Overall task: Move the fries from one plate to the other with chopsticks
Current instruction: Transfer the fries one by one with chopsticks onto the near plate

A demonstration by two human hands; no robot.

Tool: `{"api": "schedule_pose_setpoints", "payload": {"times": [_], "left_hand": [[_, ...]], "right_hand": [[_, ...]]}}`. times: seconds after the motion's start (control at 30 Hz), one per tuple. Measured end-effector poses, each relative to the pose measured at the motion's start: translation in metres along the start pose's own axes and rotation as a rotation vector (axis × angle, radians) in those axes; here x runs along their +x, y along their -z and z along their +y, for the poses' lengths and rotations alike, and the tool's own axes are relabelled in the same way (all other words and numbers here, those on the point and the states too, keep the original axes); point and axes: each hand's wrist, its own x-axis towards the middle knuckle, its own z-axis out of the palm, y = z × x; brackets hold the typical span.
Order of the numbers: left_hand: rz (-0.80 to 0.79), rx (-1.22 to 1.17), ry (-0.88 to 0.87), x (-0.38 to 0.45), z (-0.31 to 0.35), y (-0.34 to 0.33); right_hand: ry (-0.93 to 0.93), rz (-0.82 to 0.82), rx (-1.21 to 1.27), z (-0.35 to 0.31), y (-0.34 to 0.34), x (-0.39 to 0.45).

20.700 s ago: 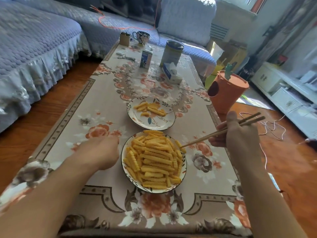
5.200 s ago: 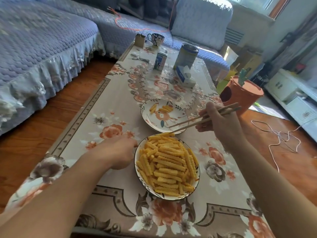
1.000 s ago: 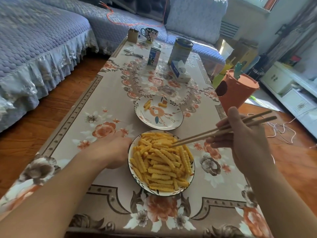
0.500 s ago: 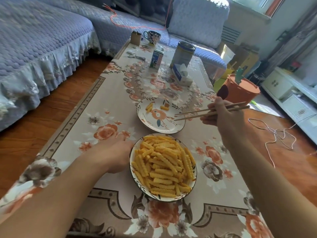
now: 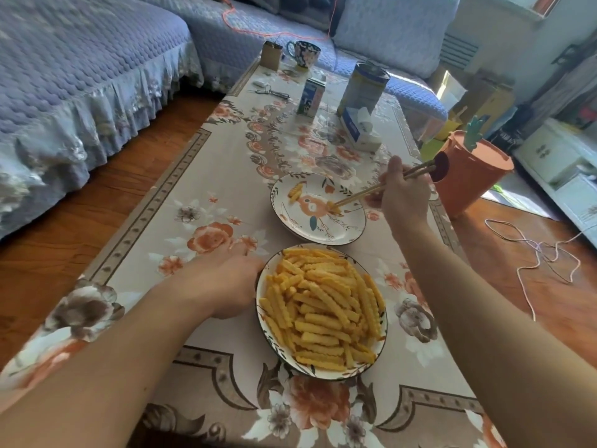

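Barely begun was my reading of the job: the near plate (image 5: 382, 345), low in the centre of the frame, was heaped with crinkle-cut fries (image 5: 323, 310), while the far plate (image 5: 292, 223) just above it held only a few, a couple (image 5: 295, 192) at its upper left and one (image 5: 332, 206) at the tips of the chopsticks (image 5: 371, 190). Whether that fry was pinched or already lying on the china I could not tell. Nearly the whole pile was left to carry over.

At right of centre, the right hand (image 5: 403, 195) gripped the chopsticks, fingers curled round them, tips lowered over the middle of the far plate. At left of centre, the left hand (image 5: 226, 286) rested against the rim of the near plate; its fingers were hidden, so I could not tell whether it was open or closed.

Both plates sat on a long low table under a floral cloth (image 5: 193, 221). Toward the top of the frame stood a mug (image 5: 303, 53), a small carton (image 5: 311, 97), a tall tin (image 5: 363, 87) and a tissue box (image 5: 358, 129). A sofa with a quilted blue cover (image 5: 80, 76) filled the upper left, an orange bin (image 5: 471, 176) stood at right on wooden floor (image 5: 533, 286), with a loose cord (image 5: 529, 247) trailing beside it.
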Motion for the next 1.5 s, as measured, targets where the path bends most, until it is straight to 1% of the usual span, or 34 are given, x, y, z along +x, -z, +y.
{"api": "schedule_pose_setpoints", "payload": {"times": [0.1,0.2,0.3,0.4,0.5,0.63,0.77,0.83,0.9,1.03,1.13,1.23,1.37,1.5], "left_hand": [[-0.013,-0.008,0.006,0.000,0.000,-0.001],[-0.021,-0.010,0.013,-0.001,0.001,-0.001],[-0.031,-0.007,0.012,-0.003,0.002,0.000],[-0.031,-0.034,0.004,-0.003,0.002,0.003],[-0.035,-0.062,0.002,-0.005,0.000,0.004],[-0.044,-0.083,0.001,-0.007,-0.002,0.003],[-0.047,-0.075,0.002,-0.006,-0.002,0.005],[-0.039,-0.060,0.001,-0.007,0.000,0.006],[-0.028,-0.049,-0.003,-0.009,0.002,0.007],[-0.011,-0.055,-0.008,-0.008,0.001,0.008],[-0.013,-0.061,-0.001,-0.005,-0.001,0.007],[-0.025,-0.062,-0.004,-0.002,-0.003,0.006],[-0.030,-0.055,-0.010,0.001,-0.006,0.006],[-0.023,-0.059,-0.013,0.002,-0.005,0.005]], "right_hand": [[-0.029,-0.073,0.120,-0.030,0.028,-0.028],[-0.032,-0.192,0.228,-0.061,0.061,-0.078],[-0.023,-0.308,0.210,-0.068,0.082,-0.132],[-0.007,-0.338,0.151,-0.059,0.085,-0.165],[0.005,-0.322,0.153,-0.050,0.081,-0.174],[0.037,-0.308,0.106,-0.055,0.085,-0.169],[0.075,-0.216,0.121,-0.075,0.094,-0.149],[0.109,-0.170,0.150,-0.074,0.088,-0.128],[0.096,-0.132,0.140,-0.064,0.069,-0.100],[0.105,-0.100,0.076,-0.036,0.011,-0.050],[0.114,-0.066,0.002,-0.024,-0.029,-0.031],[0.176,-0.035,-0.110,-0.020,-0.056,-0.022],[0.246,-0.077,-0.250,-0.015,-0.071,-0.022],[0.252,-0.068,-0.304,-0.014,-0.053,-0.024]]}}
